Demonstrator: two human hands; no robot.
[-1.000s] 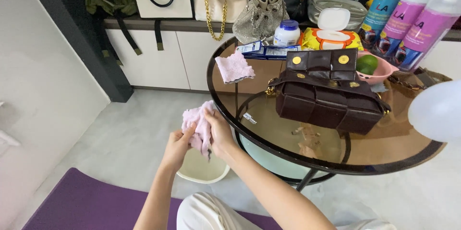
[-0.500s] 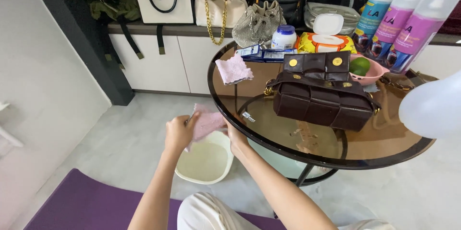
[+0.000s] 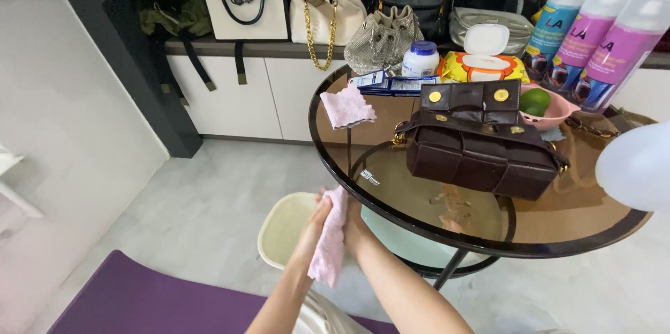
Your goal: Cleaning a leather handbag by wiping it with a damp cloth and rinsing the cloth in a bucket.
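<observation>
A pink cloth hangs pressed between my two hands, low in the head view and just off the near-left rim of the round glass table. My left hand grips its left side and my right hand its right side. Under my hands a cream basin stands on the floor. On the table sits a dark brown leather handbag. A second pink cloth lies folded at the table's far-left edge.
Spray bottles, a yellow wipes pack, a white jar and a pink bowl with a green fruit crowd the table's far side. Several handbags line the back counter. A purple mat lies near left.
My hands have come down and nearer with the cloth, from beside the table rim to over the basin. The cloth now hangs lengthwise between my palms.
</observation>
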